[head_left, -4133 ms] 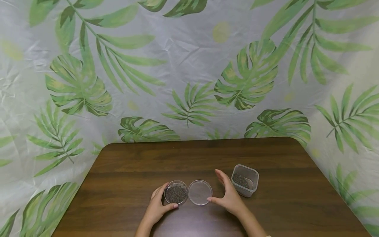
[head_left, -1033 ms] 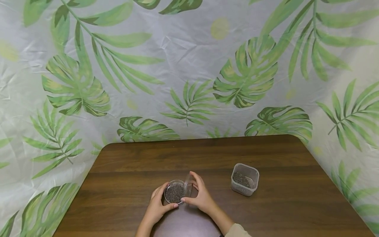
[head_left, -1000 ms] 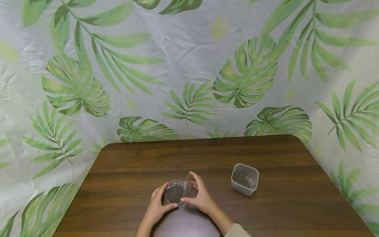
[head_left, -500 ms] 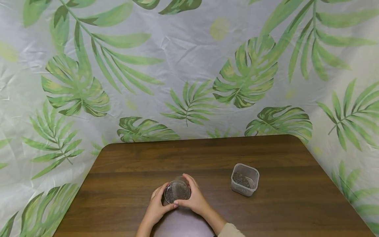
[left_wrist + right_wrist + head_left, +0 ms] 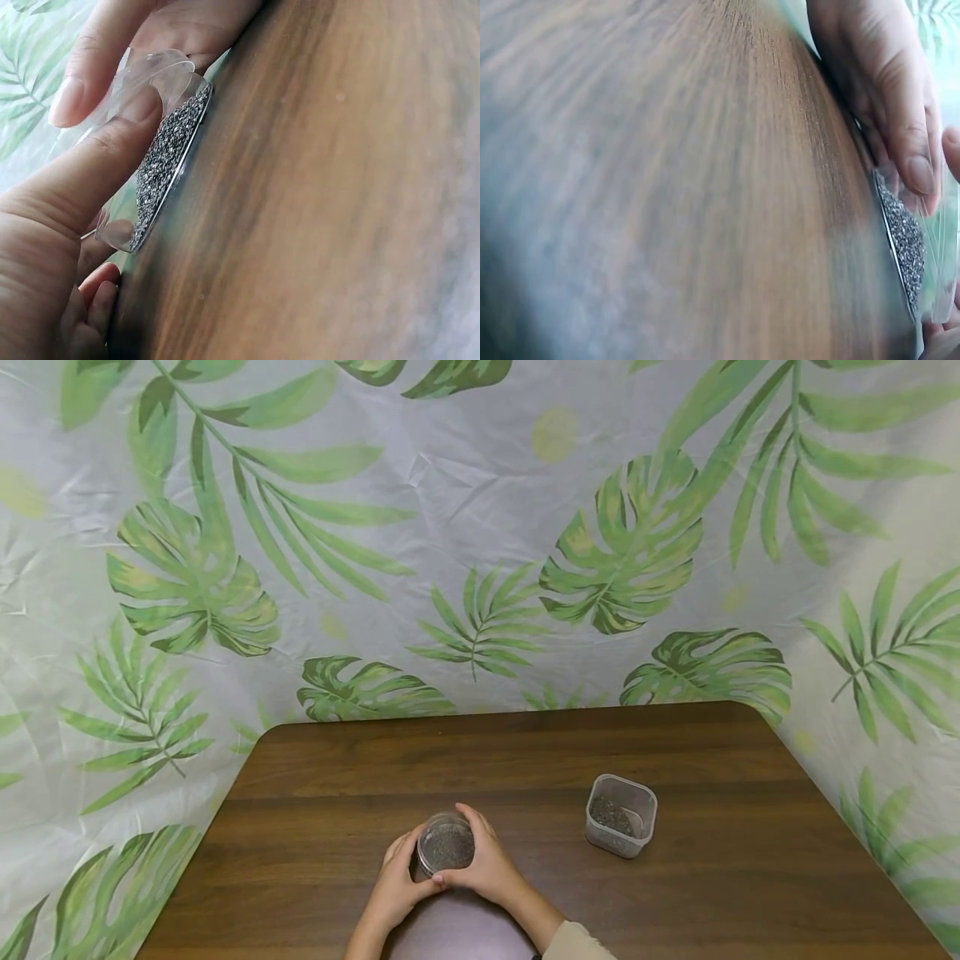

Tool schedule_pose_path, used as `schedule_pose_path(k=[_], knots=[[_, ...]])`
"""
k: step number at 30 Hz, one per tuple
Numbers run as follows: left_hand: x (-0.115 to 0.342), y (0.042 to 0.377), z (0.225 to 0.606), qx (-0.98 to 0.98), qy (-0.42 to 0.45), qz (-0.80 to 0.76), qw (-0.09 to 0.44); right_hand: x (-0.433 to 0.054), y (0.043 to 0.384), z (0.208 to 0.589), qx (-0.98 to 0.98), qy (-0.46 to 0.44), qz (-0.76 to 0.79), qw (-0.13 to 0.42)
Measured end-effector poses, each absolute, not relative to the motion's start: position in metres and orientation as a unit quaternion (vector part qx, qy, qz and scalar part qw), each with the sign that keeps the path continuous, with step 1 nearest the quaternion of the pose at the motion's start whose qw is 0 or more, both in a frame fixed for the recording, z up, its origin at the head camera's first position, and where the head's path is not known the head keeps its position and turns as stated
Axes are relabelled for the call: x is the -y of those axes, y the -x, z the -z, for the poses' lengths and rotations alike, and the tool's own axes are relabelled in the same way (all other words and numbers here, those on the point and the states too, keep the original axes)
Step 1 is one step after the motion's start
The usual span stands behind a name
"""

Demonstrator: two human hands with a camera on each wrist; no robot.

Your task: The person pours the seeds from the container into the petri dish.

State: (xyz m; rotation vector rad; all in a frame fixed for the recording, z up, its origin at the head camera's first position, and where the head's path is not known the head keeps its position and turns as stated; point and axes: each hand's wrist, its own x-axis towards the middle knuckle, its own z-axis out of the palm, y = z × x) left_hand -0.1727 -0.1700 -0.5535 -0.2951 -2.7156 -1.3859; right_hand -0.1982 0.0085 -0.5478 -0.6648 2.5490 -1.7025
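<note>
A round clear petri dish (image 5: 120,234) stands on the table, holding a layer of small dark grey seeds (image 5: 169,154). My left hand (image 5: 397,883) grips the dish from the left, thumb at the near side and fingers at the far side. From the right, my right hand (image 5: 491,864) holds the clear lid (image 5: 169,64) by its rim, over the dish. In the left wrist view the lid looks slightly tilted; whether it touches the dish all round is unclear. Both thumbs meet at the near edge. In the right wrist view the seeds (image 5: 904,240) show beside my left fingers (image 5: 907,120).
A clear square plastic tub (image 5: 621,816) with more dark seeds inside stands to the right of my hands. The brown wooden table (image 5: 337,785) has rounded far corners. Behind it hangs a pale curtain (image 5: 465,527) printed with green leaves.
My right hand has carried the lid leftward from beside the dish, first tipped on edge, then lowered over the seeds. My left hand has kept its grip on the dish. The tub has not moved.
</note>
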Motion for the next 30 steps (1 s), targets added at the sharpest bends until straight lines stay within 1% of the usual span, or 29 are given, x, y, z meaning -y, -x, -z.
schedule_pose_path(k=[13,21,26,30], knots=[[0.1715,0.1735,0.554,0.882,0.089,0.461,0.039,-0.0066,0.2008,0.5508,-0.822,0.223,0.524,0.001],[0.1717,0.1724,0.5542,0.885,0.087,0.456,0.024,-0.0074,0.1989,0.5475,-0.824,0.23,0.518,0.025],[0.1699,0.1729,0.5558,0.894,0.097,0.437,0.04,-0.0079,0.1988,0.548,-0.823,0.233,0.517,0.028],[0.1692,0.174,0.5577,0.901,0.112,0.415,0.053,-0.008,0.1988,0.5489,-0.828,0.237,0.508,0.018]])
